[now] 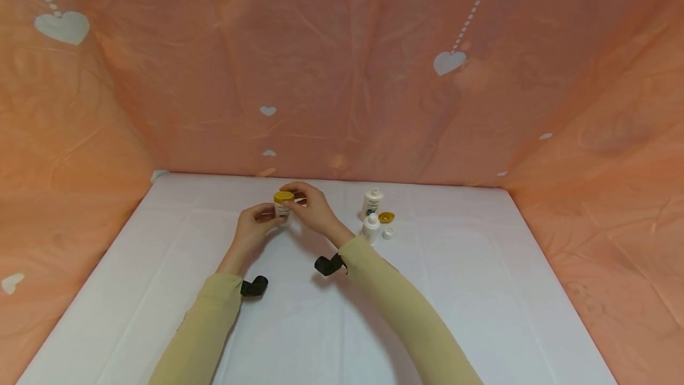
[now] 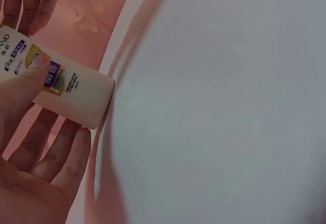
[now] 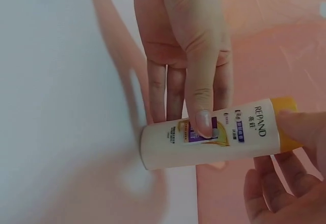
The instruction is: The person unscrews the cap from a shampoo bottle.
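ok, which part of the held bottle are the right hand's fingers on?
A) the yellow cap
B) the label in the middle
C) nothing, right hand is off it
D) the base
A: the right hand pinches the yellow cap of the small white bottle, whose body the left hand grips.

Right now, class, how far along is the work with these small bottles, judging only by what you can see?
Done, it seems: nothing certain. In hand: the left hand grips the white bottle, and the right hand pinches its yellow cap; whether it is going on or coming off cannot be told. Left: two uncapped bottles stand on the table, with a loose yellow cap and a small white cap beside them.
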A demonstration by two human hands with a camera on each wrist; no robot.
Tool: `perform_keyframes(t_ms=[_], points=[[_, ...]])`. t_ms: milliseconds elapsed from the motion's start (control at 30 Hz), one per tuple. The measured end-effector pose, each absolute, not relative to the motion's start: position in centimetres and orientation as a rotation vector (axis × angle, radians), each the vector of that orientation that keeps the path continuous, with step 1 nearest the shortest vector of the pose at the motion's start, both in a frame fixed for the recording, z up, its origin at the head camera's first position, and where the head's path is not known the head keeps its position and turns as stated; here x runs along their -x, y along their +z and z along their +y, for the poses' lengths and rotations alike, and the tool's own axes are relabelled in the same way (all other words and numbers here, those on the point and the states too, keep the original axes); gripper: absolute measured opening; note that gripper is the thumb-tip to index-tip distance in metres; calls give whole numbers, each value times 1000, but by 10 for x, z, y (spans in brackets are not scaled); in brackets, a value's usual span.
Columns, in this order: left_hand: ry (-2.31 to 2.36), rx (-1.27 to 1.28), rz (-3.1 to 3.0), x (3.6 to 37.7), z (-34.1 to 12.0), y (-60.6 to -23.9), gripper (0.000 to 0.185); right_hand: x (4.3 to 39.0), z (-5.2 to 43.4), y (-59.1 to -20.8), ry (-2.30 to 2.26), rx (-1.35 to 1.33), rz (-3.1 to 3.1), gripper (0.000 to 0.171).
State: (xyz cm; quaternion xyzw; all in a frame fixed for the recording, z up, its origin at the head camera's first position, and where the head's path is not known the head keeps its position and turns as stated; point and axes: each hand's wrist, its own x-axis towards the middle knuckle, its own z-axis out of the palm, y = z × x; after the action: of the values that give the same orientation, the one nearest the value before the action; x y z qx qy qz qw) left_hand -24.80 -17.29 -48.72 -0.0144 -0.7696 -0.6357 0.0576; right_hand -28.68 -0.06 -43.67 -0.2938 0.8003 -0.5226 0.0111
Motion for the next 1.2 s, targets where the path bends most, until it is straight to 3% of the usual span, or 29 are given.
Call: perform_keyframes(t_ms=[400, 700, 1200], points=[[-1919, 168, -2381, 239, -160, -478, 37, 272, 25, -425, -1686, 945, 2478, 31], [-1977, 325, -2328, 229, -142, -467, 36, 231, 52, -390, -1777, 1002, 2466, 31], [-2031, 443, -2344, 210, -109, -452, 31, 208, 88, -383, -1891, 886, 2361, 32]])
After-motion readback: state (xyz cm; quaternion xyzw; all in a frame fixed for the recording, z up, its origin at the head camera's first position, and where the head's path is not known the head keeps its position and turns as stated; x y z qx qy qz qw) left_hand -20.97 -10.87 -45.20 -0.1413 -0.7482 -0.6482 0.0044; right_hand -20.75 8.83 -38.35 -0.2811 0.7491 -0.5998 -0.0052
